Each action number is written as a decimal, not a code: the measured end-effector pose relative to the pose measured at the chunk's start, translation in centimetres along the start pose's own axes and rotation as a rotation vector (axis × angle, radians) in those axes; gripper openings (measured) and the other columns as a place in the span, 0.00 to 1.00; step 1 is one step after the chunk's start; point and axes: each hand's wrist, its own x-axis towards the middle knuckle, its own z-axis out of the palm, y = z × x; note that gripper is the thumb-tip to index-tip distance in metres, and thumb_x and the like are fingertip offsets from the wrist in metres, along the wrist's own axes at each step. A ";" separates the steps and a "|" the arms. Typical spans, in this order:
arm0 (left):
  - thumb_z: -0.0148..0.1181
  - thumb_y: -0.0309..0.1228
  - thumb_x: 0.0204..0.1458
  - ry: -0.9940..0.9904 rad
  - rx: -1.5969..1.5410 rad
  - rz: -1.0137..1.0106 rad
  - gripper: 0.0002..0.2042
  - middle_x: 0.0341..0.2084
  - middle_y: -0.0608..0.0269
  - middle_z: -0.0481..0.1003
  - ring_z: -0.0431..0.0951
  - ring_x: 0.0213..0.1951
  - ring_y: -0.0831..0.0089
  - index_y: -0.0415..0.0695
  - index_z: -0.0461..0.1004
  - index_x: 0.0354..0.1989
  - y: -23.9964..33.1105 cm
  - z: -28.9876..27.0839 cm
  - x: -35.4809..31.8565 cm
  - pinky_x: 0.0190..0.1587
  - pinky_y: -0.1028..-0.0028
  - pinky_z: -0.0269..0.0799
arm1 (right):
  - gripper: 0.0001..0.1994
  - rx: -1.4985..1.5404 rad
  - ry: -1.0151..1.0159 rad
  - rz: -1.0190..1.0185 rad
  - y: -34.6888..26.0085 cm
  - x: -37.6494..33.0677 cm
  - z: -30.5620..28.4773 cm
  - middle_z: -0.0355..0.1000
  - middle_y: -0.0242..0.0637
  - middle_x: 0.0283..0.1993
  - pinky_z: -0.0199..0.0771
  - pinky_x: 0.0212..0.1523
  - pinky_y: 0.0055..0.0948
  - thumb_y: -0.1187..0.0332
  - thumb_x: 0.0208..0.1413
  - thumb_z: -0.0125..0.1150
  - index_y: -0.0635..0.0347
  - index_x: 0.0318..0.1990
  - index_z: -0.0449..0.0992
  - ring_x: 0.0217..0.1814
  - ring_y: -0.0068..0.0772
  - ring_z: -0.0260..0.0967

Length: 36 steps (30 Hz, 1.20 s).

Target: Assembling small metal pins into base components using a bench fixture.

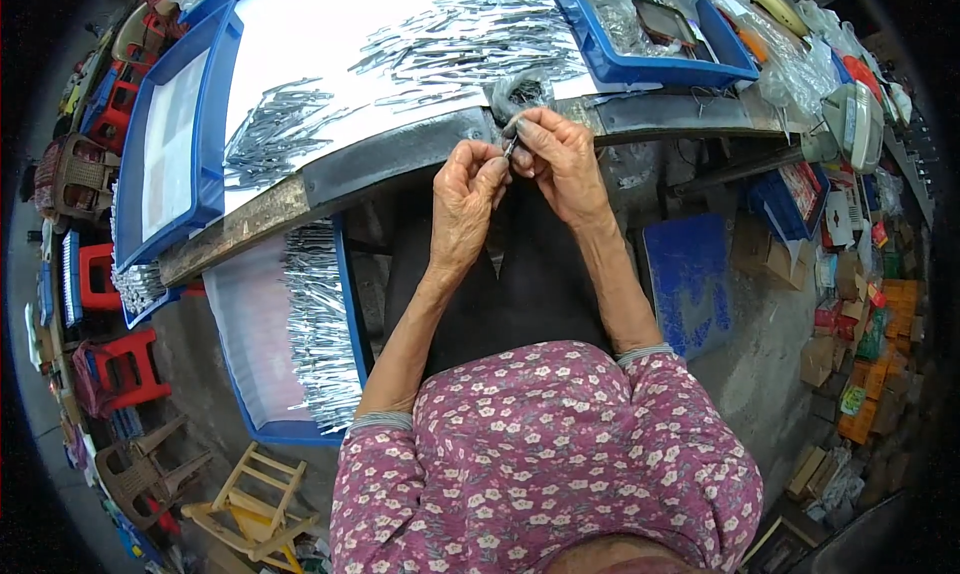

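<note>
My left hand and my right hand meet over my lap at the table's front edge. Both are closed in a pinch, fingertips nearly touching. Between them is a small slim metal piece, mostly covered by the fingers; its exact kind cannot be made out. Just beyond my fingertips, a round clear-looking holder with small dark bits sits at the table edge. Farther back, a wide spread of thin silvery metal strips lies on the white table top. A smaller pile of strips lies to the left.
A blue tray stands at the table's left end. Another blue bin at right holds plastic bags. Below left, a blue-edged tray holds many strips. Red stools, a wooden stool and boxes stand around.
</note>
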 end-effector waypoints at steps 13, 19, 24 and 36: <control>0.50 0.26 0.52 0.006 0.139 0.058 0.03 0.20 0.72 0.64 0.60 0.21 0.87 0.39 0.67 0.30 -0.9 -0.6 -0.5 0.23 0.85 0.58 | 0.07 -0.683 0.011 -0.356 1.3 -1.1 0.0 0.63 0.24 0.20 0.58 0.23 0.13 0.71 0.53 0.52 0.65 0.35 0.73 0.22 0.12 0.57; 0.50 0.28 0.53 -0.003 0.147 0.052 0.04 0.20 0.72 0.65 0.61 0.21 0.86 0.40 0.67 0.30 -0.4 -1.7 0.1 0.23 0.85 0.58 | 0.08 -0.744 -0.212 -0.299 0.0 0.4 -0.6 0.64 0.25 0.21 0.59 0.23 0.14 0.71 0.52 0.53 0.64 0.37 0.74 0.22 0.13 0.58; 0.51 0.31 0.53 0.002 0.155 0.043 0.06 0.20 0.72 0.65 0.60 0.22 0.86 0.41 0.67 0.32 0.6 -2.9 0.9 0.24 0.85 0.57 | 0.09 -0.788 0.204 -0.188 -2.7 2.0 -0.8 0.67 0.30 0.21 0.62 0.24 0.19 0.71 0.52 0.50 0.66 0.36 0.73 0.22 0.18 0.61; 0.50 0.20 0.43 0.089 0.698 0.430 0.06 0.27 0.48 0.69 0.71 0.32 0.58 0.33 0.68 0.31 1.6 -4.3 9.2 0.35 0.67 0.66 | 0.08 -1.441 0.154 -0.462 0.3 6.0 -3.7 0.69 0.49 0.33 0.66 0.39 0.38 0.72 0.45 0.53 0.67 0.32 0.70 0.37 0.50 0.67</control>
